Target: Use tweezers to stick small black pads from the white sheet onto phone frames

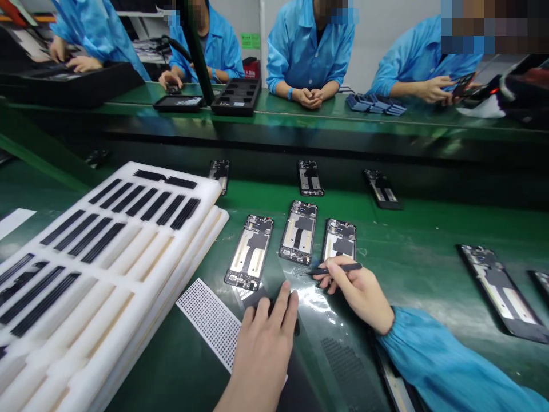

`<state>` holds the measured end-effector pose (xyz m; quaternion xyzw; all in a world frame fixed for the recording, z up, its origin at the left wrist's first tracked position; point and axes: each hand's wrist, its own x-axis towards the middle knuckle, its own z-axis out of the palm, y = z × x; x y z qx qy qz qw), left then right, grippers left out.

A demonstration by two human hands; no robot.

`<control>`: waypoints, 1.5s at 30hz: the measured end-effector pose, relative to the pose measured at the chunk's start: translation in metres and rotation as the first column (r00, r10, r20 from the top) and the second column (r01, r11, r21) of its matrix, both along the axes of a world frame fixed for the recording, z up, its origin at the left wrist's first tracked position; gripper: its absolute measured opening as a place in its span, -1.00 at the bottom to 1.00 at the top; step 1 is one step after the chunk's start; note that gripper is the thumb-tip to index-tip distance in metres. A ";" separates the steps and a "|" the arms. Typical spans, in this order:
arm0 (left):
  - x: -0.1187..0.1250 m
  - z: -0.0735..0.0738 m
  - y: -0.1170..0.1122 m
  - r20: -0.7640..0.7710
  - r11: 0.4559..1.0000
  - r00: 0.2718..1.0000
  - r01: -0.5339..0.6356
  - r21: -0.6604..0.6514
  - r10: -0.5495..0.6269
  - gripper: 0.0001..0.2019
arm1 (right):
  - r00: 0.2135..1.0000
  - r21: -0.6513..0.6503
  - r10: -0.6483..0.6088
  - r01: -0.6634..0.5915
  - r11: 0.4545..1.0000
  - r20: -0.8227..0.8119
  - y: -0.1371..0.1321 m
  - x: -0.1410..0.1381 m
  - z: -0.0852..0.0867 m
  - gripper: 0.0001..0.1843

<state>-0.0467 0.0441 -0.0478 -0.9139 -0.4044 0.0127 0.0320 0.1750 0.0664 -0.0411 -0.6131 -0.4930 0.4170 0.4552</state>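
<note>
My right hand (355,289) is closed around black tweezers (338,268), whose tip points left over a clear film sheet (315,294) bearing small dark pieces. My left hand (268,337) lies with its fingers stretched forward on the bench, partly covering a dark object I cannot make out. Beyond my hands lie three opened phone bodies: the left one (249,252), the middle one (299,232) and the right one (339,237), which my right hand partly hides. Beside my left hand is a white sheet with rows of black dots (212,320).
Stacked white foam trays (141,229) holding black strips stand at the left. More phone bodies lie on the green belt (266,197), and another phone body (500,289) is at the right. Co-workers in blue coats (311,46) sit across, behind a raised green ledge (266,111).
</note>
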 end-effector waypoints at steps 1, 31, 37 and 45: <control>0.000 -0.003 0.000 0.020 1.000 1.000 0.000 0.005 0.000 -0.12 | 1.000 0.005 0.004 -0.004 1.000 0.001 0.000 0.000 -0.001 -0.49; -0.002 0.078 -0.024 0.233 0.047 0.137 0.764 -0.644 0.963 -0.77 | 0.968 0.173 0.132 -0.170 0.970 0.214 -0.063 -0.018 0.080 -0.67; 0.000 0.076 -0.030 0.231 0.056 0.125 0.761 -0.646 0.965 -0.74 | 0.951 0.242 0.143 -0.212 0.947 0.274 -0.067 -0.015 0.084 -0.79; -0.003 0.071 -0.033 0.258 0.085 0.088 0.804 -0.589 0.962 -0.70 | 0.978 0.233 0.123 -0.161 0.959 0.169 -0.071 -0.023 0.089 -0.82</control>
